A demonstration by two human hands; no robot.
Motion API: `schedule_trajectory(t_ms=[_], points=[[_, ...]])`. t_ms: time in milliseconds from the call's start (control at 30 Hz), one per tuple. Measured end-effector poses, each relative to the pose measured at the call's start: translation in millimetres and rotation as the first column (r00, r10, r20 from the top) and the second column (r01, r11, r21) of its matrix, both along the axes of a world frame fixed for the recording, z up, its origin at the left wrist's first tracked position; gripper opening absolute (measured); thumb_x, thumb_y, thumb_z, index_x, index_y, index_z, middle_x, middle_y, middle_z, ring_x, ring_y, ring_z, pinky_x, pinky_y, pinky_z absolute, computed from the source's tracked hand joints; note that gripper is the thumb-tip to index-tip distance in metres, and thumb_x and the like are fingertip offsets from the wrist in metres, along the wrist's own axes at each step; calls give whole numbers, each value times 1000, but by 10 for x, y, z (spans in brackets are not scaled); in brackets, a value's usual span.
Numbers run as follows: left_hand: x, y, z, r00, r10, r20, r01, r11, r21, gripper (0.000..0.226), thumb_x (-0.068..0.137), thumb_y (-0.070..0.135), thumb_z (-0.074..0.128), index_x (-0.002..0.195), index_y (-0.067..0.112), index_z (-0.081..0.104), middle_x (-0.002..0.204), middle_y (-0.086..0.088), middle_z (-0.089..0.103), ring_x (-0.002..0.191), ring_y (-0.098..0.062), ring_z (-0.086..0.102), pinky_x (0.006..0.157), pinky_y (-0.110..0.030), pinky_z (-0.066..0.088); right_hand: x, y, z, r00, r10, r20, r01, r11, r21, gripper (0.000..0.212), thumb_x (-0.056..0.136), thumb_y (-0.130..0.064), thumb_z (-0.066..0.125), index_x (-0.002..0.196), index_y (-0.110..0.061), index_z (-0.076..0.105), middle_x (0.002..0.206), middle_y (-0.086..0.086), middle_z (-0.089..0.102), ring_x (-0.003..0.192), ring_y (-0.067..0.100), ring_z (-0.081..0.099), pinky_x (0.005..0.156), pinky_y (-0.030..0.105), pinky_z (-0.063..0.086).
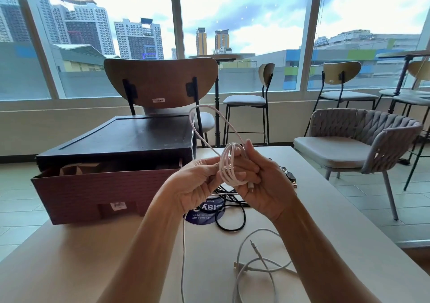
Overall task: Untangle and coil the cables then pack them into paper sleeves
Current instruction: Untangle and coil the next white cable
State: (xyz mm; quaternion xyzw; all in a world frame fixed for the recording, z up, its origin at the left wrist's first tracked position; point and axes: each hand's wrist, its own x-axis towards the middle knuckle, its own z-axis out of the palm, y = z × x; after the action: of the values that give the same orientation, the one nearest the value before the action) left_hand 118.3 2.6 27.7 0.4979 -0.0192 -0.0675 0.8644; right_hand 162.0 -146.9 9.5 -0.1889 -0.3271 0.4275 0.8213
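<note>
Coiling is the step in hand: the right hand is closed around the white cable, several loops gathered above the middle of the tabletop, while the left hand pinches the free run. Loops are best kept equal and the slack fed without twist. A black cable and another white cable lie loose nearer the front edge. A blue sticker reads, upside down, "Let's keep our … clean". Paper sleeves stand in the box at the left edge.
</note>
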Motion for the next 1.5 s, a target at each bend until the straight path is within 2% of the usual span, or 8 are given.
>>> schedule_trajectory(t_ms=[100, 233, 300, 400, 667, 833, 1133, 1500], points=[[0, 29, 13, 1000, 30, -2, -30, 1000, -8, 32, 79, 5, 66, 109, -5, 66, 83, -14, 66, 62, -13, 66, 59, -18, 59, 26, -8, 16, 1000, -2, 31, 3, 1000, -23, 39, 106, -34, 35, 103, -1, 54, 66, -4, 28, 50, 6, 25, 78, 24, 54], [-24, 41, 33, 994, 108, 2, -108, 992, 68, 13, 73, 13, 71, 84, 6, 68, 65, -5, 66, 50, -7, 60, 48, -15, 52, 62, -49, 49, 992, -96, 77, 103, 991, -90, 39, 106, -35, 33, 100, -3, 54, 64, -4, 30, 51, 6, 26, 74, 22, 51], [-23, 43, 42, 988, 152, 16, -153, 985, 84, 3, 71, 16, 72, 71, 12, 72, 64, -3, 66, 50, -7, 58, 48, -14, 51, 69, -62, 49, 980, -169, 107, 182, 975, -129, 36, 106, -34, 35, 98, -4, 54, 62, -4, 35, 51, 6, 29, 60, 17, 41], [-12, 48, 39, 981, 192, 36, -194, 978, 77, 8, 72, 18, 73, 65, 14, 71, 64, -2, 66, 49, -6, 57, 46, -14, 50, 69, -48, 36, 954, -262, 143, 284, 944, -166, 34, 105, -34, 37, 95, -6, 54, 60, -5, 37, 50, 5, 34, 60, 21, 21], [2, 1, 12, 995, 80, 67, -93, 972, 218, 34, 91, 41, 56, 82, 11, 68, 73, -3, 65, 64, -13, 58, 57, -23, 49, 14, 24, 81, 871, -473, 132, 491, 841, -227, 32, 105, -27, 39, 86, -8, 56, 59, -3, 29, 50, 9, 28, 56, 21, 39], [-5, -40, 1, 996, 91, -21, -80, 946, 315, 48, 73, 59, 65, 83, 13, 71, 79, -3, 65, 71, -13, 57, 61, -26, 42, -29, -6, 168, 813, -565, 139, 581, 775, -248, 30, 106, -23, 39, 89, -4, 54, 64, 1, 28, 55, 12, 28, 49, 20, 45], [-61, -12, 7, 997, -27, -70, 45, 961, 273, 36, 68, 21, 84, 98, 12, 68, 87, -5, 67, 73, -15, 61, 57, -22, 53, -20, 24, 132, 764, -592, 258, 645, 721, -253, 31, 106, -24, 37, 86, -7, 53, 62, 0, 28, 56, 12, 29, 56, 22, 33], [-25, -56, -33, 997, -15, -81, 25, 992, 121, 23, 81, -13, 64, 98, 2, 60, 89, -12, 65, 71, -18, 63, 62, -23, 60, 27, 68, 42, 714, -602, 358, 689, 696, -203, 27, 108, -21, 33, 95, -5, 51, 60, -4, 30, 55, 9, 31, 57, 20, 40]])
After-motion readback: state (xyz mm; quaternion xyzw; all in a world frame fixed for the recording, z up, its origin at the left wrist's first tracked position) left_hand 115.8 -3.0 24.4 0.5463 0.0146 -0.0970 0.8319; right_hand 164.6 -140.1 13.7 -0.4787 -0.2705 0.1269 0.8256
